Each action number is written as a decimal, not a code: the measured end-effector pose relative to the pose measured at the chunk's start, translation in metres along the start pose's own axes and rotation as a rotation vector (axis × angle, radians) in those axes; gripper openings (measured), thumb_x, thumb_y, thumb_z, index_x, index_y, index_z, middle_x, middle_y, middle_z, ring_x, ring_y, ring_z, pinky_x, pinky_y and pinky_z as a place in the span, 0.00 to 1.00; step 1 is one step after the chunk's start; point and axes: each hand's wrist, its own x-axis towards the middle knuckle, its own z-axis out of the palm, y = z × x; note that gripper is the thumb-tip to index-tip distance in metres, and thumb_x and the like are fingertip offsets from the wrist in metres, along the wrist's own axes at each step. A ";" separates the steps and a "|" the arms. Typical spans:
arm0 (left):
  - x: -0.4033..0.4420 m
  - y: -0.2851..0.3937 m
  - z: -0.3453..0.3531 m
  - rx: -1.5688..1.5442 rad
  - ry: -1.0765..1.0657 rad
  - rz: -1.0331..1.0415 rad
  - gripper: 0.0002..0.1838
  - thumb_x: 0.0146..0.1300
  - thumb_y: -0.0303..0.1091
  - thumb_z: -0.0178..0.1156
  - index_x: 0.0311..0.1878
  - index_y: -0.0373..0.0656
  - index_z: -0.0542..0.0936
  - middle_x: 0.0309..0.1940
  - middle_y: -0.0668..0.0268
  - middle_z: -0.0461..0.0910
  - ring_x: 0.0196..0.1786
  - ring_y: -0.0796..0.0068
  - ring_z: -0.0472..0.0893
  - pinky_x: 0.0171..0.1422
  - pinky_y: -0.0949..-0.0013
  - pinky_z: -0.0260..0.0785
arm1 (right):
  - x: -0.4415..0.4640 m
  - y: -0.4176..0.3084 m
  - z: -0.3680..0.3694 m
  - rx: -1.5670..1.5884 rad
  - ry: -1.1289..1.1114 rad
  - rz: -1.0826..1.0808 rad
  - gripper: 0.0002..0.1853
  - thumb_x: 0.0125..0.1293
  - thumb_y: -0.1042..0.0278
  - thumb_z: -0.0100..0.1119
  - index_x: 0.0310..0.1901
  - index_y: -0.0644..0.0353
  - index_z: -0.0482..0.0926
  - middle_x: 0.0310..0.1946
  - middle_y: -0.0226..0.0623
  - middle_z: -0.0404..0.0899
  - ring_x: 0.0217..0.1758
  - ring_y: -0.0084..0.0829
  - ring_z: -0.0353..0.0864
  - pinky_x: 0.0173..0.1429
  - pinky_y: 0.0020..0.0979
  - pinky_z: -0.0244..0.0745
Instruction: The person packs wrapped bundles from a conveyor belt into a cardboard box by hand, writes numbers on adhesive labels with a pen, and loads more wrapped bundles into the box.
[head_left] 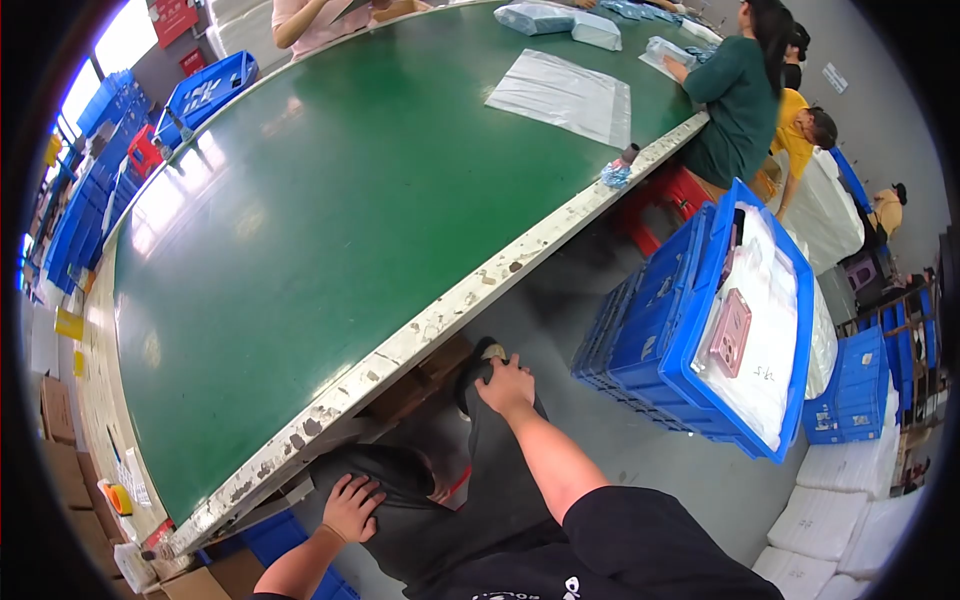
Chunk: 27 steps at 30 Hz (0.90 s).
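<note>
My left hand (351, 507) rests on my left knee, fingers spread over the dark trousers (400, 535). Further forward, my right hand (508, 386) lies on my right knee, also with its fingers apart. Neither one holds anything. In front of both hands runs the pale, chipped edge (390, 352) of a large green-topped table (330, 210). To the right of my right hand stands a stack of blue crates (640, 340). On white wrapping in the top crate lies a pink phone case (732, 332) with camera cut-outs.
A clear plastic sheet (565, 95) lies across the table, with plastic-wrapped packs (560, 22) beyond it. A co-worker in a green top (735, 110) sits at the far right. White wrapped bundles (825, 525) are stacked at lower right. A tape roll (117, 498) is at left.
</note>
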 end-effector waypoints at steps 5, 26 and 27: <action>-0.001 -0.001 0.000 0.005 0.000 0.000 0.27 0.44 0.45 0.56 0.51 0.50 0.82 0.57 0.62 0.78 0.64 0.58 0.72 0.74 0.46 0.55 | 0.000 -0.001 0.000 -0.006 0.004 0.000 0.30 0.60 0.44 0.61 0.62 0.49 0.75 0.61 0.46 0.70 0.57 0.54 0.78 0.60 0.45 0.76; 0.084 0.110 -0.119 -0.392 0.965 -0.166 0.18 0.53 0.22 0.53 0.47 0.28 0.79 0.46 0.41 0.82 0.50 0.43 0.83 0.58 0.50 0.76 | -0.111 0.029 -0.133 1.008 0.513 -0.700 0.39 0.64 0.62 0.55 0.73 0.72 0.56 0.77 0.56 0.50 0.81 0.48 0.49 0.80 0.44 0.47; 0.089 0.118 -0.130 -0.299 1.187 -0.077 0.24 0.58 0.29 0.52 0.57 0.27 0.75 0.52 0.38 0.80 0.55 0.40 0.81 0.62 0.48 0.73 | -0.130 0.027 -0.168 1.000 0.557 -0.778 0.40 0.67 0.56 0.53 0.75 0.71 0.53 0.78 0.55 0.48 0.82 0.46 0.47 0.81 0.44 0.43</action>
